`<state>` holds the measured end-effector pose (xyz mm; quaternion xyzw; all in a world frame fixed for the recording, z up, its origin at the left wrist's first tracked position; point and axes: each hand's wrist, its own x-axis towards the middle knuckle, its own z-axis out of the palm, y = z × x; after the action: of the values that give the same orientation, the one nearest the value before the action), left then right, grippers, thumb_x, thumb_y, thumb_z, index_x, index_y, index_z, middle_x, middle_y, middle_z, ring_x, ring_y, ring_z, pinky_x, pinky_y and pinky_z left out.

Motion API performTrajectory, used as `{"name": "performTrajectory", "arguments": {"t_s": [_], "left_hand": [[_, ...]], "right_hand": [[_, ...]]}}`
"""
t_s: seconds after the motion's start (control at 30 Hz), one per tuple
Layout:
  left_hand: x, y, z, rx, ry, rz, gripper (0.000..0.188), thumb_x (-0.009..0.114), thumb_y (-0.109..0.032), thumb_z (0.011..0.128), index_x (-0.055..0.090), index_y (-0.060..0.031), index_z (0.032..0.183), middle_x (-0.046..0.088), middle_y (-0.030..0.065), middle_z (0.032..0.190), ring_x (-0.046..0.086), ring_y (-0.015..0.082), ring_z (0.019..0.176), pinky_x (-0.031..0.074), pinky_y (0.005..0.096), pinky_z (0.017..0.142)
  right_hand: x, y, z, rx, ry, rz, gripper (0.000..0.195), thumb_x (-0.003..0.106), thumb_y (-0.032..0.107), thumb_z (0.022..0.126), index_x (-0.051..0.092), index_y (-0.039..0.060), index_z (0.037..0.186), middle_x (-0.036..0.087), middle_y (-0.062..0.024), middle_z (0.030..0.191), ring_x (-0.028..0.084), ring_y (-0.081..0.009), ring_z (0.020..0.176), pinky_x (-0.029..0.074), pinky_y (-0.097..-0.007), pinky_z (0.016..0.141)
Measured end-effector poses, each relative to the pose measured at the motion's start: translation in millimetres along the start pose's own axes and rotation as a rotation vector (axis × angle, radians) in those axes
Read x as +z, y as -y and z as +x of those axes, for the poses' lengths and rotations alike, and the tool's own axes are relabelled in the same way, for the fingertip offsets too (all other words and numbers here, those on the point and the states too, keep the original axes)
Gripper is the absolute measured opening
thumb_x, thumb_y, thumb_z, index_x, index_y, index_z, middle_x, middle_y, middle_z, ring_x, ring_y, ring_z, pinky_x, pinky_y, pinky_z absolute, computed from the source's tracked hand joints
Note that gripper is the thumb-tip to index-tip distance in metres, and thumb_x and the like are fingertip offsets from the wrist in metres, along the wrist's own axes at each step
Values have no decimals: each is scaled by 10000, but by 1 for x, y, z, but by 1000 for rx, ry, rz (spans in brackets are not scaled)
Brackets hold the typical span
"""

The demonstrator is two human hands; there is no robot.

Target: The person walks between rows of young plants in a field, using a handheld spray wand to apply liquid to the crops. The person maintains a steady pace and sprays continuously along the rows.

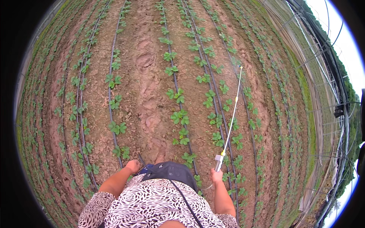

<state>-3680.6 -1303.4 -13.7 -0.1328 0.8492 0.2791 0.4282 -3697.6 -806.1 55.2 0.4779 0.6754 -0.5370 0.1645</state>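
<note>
In the head view my right hand [216,175], low and right of centre, is closed around the handle of a sprayer wand [233,119]. The wand's thin white tube slants up and away to a yellow nozzle among the leafy seedlings [236,61], with a faint mist by the tip. A pale hose runs from near the handle towards my waist. My left hand [133,166] is beside a dark pouch [171,172] at my waist, near the end of a thin dark rod or lever; its grip is not clear.
Rows of seedlings [179,116] grow along black drip lines [110,99] in cracked brown soil. A muddy, footprinted furrow [148,114] runs ahead between rows. At the far right stand metal greenhouse hoops [345,128] beside folded sheeting.
</note>
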Motion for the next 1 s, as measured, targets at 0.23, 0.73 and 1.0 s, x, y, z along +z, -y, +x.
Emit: {"name": "performTrajectory", "arguments": {"t_s": [0.23,0.73,1.0], "left_hand": [[-8,4,2,5,8,-1,298,515,-259,799,669,-53,949,640,222,974,609,356,948,468,418,850],[5,7,-6,-60,33,-55,267,534,-278,779,676,-92,909,653,197,940,619,344,929,477,407,835],[-9,0,-15,-91,-9,-36,301,518,-308,828,679,-102,976,647,184,1003,608,343,965,471,411,851]], "right_hand": [[-1,-45,-1,-134,-9,-294,128,613,145,818,526,53,836,520,-26,568,463,-121,433,379,-289,394],[131,77,75,-481,155,-494,147,622,177,817,597,47,880,580,-48,632,525,-131,500,433,-323,473],[28,-5,6,-345,23,-727,289,641,225,721,631,2,903,647,-186,759,639,-318,749,493,-394,718]]}}
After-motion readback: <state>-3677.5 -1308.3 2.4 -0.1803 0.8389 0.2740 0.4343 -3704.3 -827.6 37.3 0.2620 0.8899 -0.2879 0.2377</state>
